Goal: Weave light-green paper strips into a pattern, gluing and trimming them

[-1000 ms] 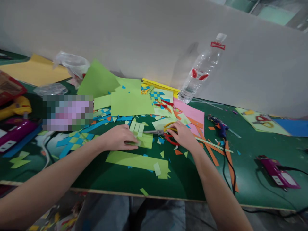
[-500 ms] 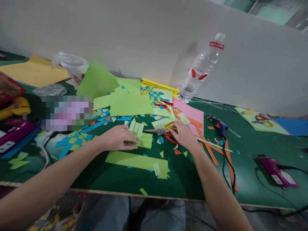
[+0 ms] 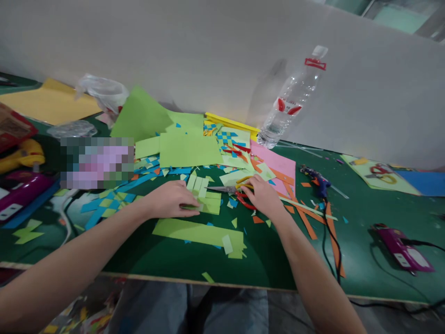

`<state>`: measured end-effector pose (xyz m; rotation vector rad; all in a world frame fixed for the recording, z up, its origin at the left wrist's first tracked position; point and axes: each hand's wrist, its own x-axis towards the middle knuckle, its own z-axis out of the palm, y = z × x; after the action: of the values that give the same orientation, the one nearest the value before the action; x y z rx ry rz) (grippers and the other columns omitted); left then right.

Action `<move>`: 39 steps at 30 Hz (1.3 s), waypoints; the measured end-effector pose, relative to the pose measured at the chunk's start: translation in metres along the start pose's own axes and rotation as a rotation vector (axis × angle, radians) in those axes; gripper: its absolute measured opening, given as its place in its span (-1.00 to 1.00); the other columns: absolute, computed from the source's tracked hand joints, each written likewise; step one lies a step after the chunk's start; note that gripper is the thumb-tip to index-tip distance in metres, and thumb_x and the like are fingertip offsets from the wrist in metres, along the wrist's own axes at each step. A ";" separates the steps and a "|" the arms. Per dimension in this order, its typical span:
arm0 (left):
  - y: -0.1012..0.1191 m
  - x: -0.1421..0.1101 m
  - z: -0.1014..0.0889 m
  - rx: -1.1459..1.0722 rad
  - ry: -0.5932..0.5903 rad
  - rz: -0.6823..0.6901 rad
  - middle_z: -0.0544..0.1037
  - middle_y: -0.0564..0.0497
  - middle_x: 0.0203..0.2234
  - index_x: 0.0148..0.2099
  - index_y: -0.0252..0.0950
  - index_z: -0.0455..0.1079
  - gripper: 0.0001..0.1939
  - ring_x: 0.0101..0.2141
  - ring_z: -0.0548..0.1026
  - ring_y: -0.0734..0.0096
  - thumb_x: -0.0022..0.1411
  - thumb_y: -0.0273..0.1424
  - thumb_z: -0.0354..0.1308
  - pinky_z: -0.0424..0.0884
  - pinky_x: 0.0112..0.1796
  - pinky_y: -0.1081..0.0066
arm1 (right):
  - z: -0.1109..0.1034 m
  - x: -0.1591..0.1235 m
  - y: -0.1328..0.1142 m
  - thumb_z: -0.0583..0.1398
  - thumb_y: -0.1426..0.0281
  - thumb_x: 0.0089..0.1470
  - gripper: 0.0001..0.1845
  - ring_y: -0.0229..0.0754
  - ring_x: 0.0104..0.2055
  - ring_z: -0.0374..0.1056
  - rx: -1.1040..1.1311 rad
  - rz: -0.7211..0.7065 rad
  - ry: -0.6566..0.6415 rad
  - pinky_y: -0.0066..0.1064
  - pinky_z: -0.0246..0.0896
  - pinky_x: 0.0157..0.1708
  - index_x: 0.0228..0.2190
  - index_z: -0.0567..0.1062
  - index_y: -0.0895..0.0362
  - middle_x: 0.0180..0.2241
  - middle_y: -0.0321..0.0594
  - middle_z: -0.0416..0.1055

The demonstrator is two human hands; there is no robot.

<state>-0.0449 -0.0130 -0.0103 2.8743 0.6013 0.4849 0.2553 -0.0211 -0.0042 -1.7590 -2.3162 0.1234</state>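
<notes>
Legs (image 3: 149, 308): in greyish-blue trousers, below the near edge of the green surface (image 3: 264, 264).
Small green scrap (image 3: 207, 277): on the surface, close to that edge.
Long green strip (image 3: 198, 231): flat, lying crosswise in front of the hands, with a pale scrap (image 3: 227, 244) on its right end.
Purple box (image 3: 405, 250): near the right end, a dark cord at its side.
Left hand (image 3: 172, 199): palm down, fingertips on the pale green strips; I cannot tell whether the grip pinches them or only rests there.
Pale green strips (image 3: 197, 185): side by side, overlapping a brighter green piece (image 3: 212, 204), between the hands.
Right hand (image 3: 261, 195): grip closed around the handles of the scissors.
Scissors (image 3: 225, 189): one handle loop yellow, one red; blades point left, narrow, their tip at the strips' right side.
Woven blue and green paper (image 3: 111, 202): left of the left hand.
Orange strips (image 3: 309, 222): scattered right of the right hand.
Blue glue gun (image 3: 317, 181): beyond the orange strips, cord running toward the near edge.
Pink sheet (image 3: 283, 160): behind the right hand, partly under paper strips.
Green sheet (image 3: 189, 149): behind the pale strips, overlapping other green paper.
Clear bottle (image 3: 292, 99): tilted right, red-marked label, by the wall.
Plastic bag (image 3: 104, 93): crumpled, far left, beside a yellow sheet (image 3: 52, 102).
Wall (image 3: 174, 51): grey, along the back of the surface.
</notes>
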 end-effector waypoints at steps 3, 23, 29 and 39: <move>0.000 0.000 0.000 0.001 -0.006 -0.005 0.64 0.14 -0.45 -0.20 -0.15 0.54 -0.80 -0.49 0.50 0.54 0.27 -0.24 0.11 0.22 -0.31 0.40 | -0.001 0.000 -0.001 0.07 0.24 0.23 -0.76 -0.13 -0.24 0.36 -0.014 0.017 0.033 -0.36 0.15 -0.32 -0.29 0.42 0.14 -0.20 -0.13 0.37; 0.001 0.000 0.000 -0.001 -0.006 -0.012 0.63 0.13 -0.48 -0.21 -0.13 0.54 -0.79 -0.51 0.48 0.55 0.29 -0.26 0.09 0.23 -0.31 0.42 | 0.005 0.000 -0.006 0.06 0.24 0.23 -0.76 -0.13 -0.27 0.37 -0.051 0.044 0.045 -0.36 0.14 -0.36 -0.30 0.43 0.13 -0.22 -0.13 0.40; 0.002 0.001 -0.001 -0.004 -0.004 -0.011 0.62 0.14 -0.49 -0.22 -0.12 0.55 -0.79 -0.53 0.47 0.56 0.30 -0.28 0.07 0.22 -0.32 0.41 | 0.008 -0.001 -0.013 0.04 0.21 0.23 -0.72 -0.12 -0.32 0.38 -0.145 0.094 0.089 -0.37 0.10 -0.44 -0.30 0.42 0.13 -0.24 -0.11 0.41; 0.003 0.001 0.001 0.048 0.002 0.009 0.60 0.08 -0.48 -0.24 -0.16 0.54 -0.75 -0.45 0.48 0.50 0.33 -0.27 0.03 0.21 -0.23 0.38 | 0.003 -0.001 0.004 0.01 0.18 0.25 -0.68 -0.13 -0.33 0.36 -0.126 0.114 0.261 -0.37 0.06 -0.46 -0.25 0.42 0.14 -0.21 -0.10 0.42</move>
<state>-0.0430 -0.0155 -0.0100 2.9230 0.6082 0.4816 0.2585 -0.0202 -0.0081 -1.8417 -2.0800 -0.2257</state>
